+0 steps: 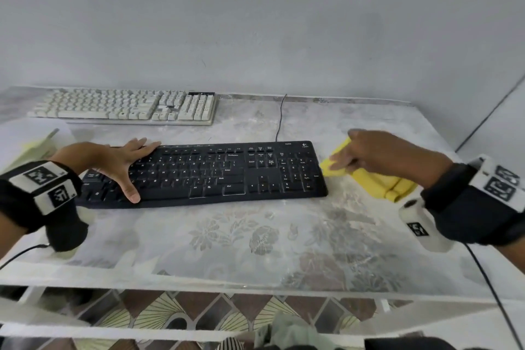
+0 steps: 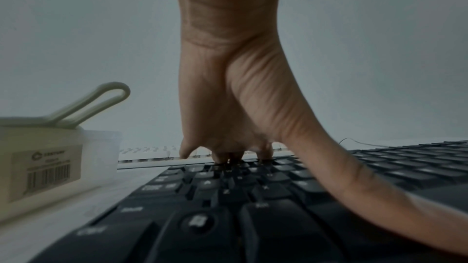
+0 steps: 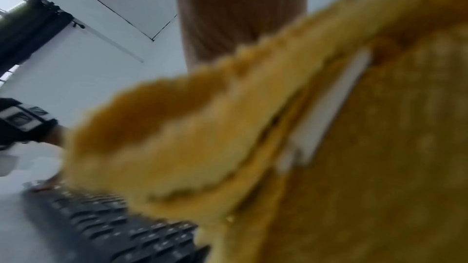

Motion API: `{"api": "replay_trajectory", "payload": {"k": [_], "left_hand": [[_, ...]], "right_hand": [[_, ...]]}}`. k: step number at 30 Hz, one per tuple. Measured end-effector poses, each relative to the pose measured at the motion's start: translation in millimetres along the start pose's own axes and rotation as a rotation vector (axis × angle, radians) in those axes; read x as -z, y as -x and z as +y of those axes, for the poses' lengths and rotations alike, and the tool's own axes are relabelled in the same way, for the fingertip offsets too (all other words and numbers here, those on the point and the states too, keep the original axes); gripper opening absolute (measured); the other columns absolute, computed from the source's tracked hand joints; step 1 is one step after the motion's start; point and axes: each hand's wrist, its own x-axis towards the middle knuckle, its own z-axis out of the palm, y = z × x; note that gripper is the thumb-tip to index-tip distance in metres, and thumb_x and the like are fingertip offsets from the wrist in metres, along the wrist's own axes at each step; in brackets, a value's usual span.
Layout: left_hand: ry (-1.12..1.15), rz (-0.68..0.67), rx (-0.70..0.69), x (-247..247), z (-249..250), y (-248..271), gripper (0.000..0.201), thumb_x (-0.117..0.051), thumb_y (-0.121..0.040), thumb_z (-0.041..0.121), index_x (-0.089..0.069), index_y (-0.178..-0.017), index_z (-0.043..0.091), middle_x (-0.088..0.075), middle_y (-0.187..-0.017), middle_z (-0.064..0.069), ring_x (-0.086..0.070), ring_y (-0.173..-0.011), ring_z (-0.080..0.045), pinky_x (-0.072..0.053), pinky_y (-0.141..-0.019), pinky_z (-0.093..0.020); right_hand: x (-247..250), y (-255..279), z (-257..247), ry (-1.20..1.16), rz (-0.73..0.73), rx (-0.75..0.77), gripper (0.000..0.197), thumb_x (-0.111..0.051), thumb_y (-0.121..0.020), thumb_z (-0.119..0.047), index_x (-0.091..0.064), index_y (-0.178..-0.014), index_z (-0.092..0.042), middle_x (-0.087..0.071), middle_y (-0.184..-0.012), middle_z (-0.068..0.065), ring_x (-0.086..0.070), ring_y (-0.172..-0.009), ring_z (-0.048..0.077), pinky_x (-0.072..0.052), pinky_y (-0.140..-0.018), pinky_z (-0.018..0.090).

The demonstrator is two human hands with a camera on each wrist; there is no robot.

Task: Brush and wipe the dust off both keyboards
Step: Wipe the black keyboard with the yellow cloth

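Yellow cloth (image 1: 369, 179) lies just beside the black keyboard (image 1: 210, 173) at its right end, and the right hand (image 1: 377, 153) pinches one corner of it. The left hand (image 1: 113, 162), fingers straight, presses the keys to steady the board. I judge the wiping step begins; next the cloth must pass over the keys. The white keyboard (image 1: 125, 106) waits at the back of the surface (image 1: 255, 236).

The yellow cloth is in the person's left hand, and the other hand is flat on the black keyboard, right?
Not quite. The yellow cloth is in the right hand, which pinches one corner of it beside the black keyboard. It is the left hand that lies flat on that keyboard's keys. The head view shows both hands.
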Motion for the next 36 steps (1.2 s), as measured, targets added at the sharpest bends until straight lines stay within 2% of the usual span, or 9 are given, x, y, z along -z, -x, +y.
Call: {"api": "replay_trajectory", "payload": {"k": [3, 6, 9, 13, 16, 19, 26, 30, 36], "left_hand": [[-0.021, 0.002, 0.016, 1, 1, 1, 0.170, -0.068, -0.009, 0.087, 0.033, -0.138, 0.041, 0.033, -0.153, 0.001, 0.028, -0.142, -0.022, 0.004, -0.114, -0.056], [-0.023, 0.008, 0.010, 1, 1, 1, 0.171, -0.066, -0.008, 0.089, 0.033, -0.139, 0.040, 0.033, -0.153, 0.000, 0.027, -0.142, -0.022, 0.005, -0.114, -0.056], [-0.024, 0.011, 0.003, 0, 1, 1, 0.171, -0.065, -0.007, 0.090, 0.033, -0.138, 0.040, 0.033, -0.153, 0.000, 0.027, -0.142, -0.022, 0.005, -0.114, -0.056], [-0.012, 0.022, 0.003, -1, -1, 1, 0.171, -0.064, -0.006, 0.090, 0.032, -0.138, 0.042, 0.033, -0.153, 0.001, 0.027, -0.142, -0.021, 0.005, -0.114, -0.055], [-0.007, 0.020, -0.001, -1, 0, 1, 0.171, -0.066, -0.007, 0.089, 0.031, -0.139, 0.042, 0.033, -0.153, 0.001, 0.028, -0.142, -0.020, 0.006, -0.114, -0.055], [-0.013, 0.016, 0.010, -1, 1, 3, 0.172, -0.065, -0.006, 0.089, 0.031, -0.140, 0.041, 0.032, -0.154, 0.001, 0.028, -0.142, -0.020, 0.006, -0.114, -0.054], [-0.043, 0.019, 0.028, 1, 5, 5, 0.172, -0.062, -0.004, 0.090, 0.031, -0.141, 0.040, 0.032, -0.154, 0.001, 0.026, -0.142, -0.020, 0.009, -0.114, -0.053], [-0.059, 0.029, 0.028, 0, 4, 5, 0.172, -0.059, -0.002, 0.092, 0.031, -0.140, 0.041, 0.032, -0.154, 0.001, 0.027, -0.142, -0.019, 0.010, -0.114, -0.053], [-0.079, 0.037, 0.026, -2, 6, 5, 0.172, -0.056, -0.003, 0.093, 0.032, -0.140, 0.038, 0.032, -0.154, -0.001, 0.028, -0.142, -0.019, 0.010, -0.113, -0.053]], "right_hand": [[4, -15, -17, -0.034, 0.068, 0.225, 0.033, -0.065, -0.083, -0.013, -0.066, -0.114, -0.024, -0.062, -0.118, -0.012, -0.040, -0.076, -0.001, -0.039, -0.076, 0.015], [-20, -15, -34, -0.135, -0.045, 0.385, 0.037, -0.067, -0.082, -0.012, -0.064, -0.117, -0.020, -0.051, -0.123, -0.017, -0.042, -0.088, -0.024, -0.032, -0.084, 0.003], [-34, -4, -25, -0.065, -0.134, 0.339, 0.034, -0.061, -0.086, -0.002, -0.064, -0.117, -0.013, -0.047, -0.132, -0.007, -0.034, -0.094, -0.035, -0.024, -0.085, -0.004], [-4, 5, -2, -0.111, -0.212, 0.174, 0.028, -0.065, -0.083, -0.002, -0.069, -0.106, -0.018, -0.065, -0.117, 0.006, -0.059, -0.108, 0.003, -0.035, -0.075, 0.003], [20, -9, 11, -0.089, -0.078, 0.083, 0.039, -0.067, -0.083, -0.015, -0.059, -0.119, -0.028, -0.067, -0.113, 0.002, -0.054, -0.088, -0.014, -0.032, -0.075, 0.001], [24, -45, 7, -0.182, 0.126, -0.025, 0.040, -0.064, -0.086, -0.018, -0.057, -0.125, -0.020, -0.058, -0.129, 0.005, -0.050, -0.115, 0.009, -0.028, -0.073, -0.003], [-17, -88, -17, -0.108, 0.020, -0.160, 0.045, -0.063, -0.087, -0.027, -0.053, -0.130, -0.014, -0.056, -0.130, 0.011, -0.050, -0.118, 0.024, -0.034, -0.087, 0.021], [-20, -53, -20, -0.083, 0.019, -0.126, 0.042, -0.064, -0.086, -0.022, -0.055, -0.127, -0.019, -0.066, -0.108, 0.015, -0.051, -0.085, 0.017, -0.032, -0.064, 0.014], [-6, 1, -28, -0.082, -0.211, -0.100, 0.036, -0.065, -0.085, -0.022, -0.059, -0.121, -0.028, -0.063, -0.117, -0.010, -0.050, -0.087, -0.006, -0.035, -0.072, 0.003]]}}
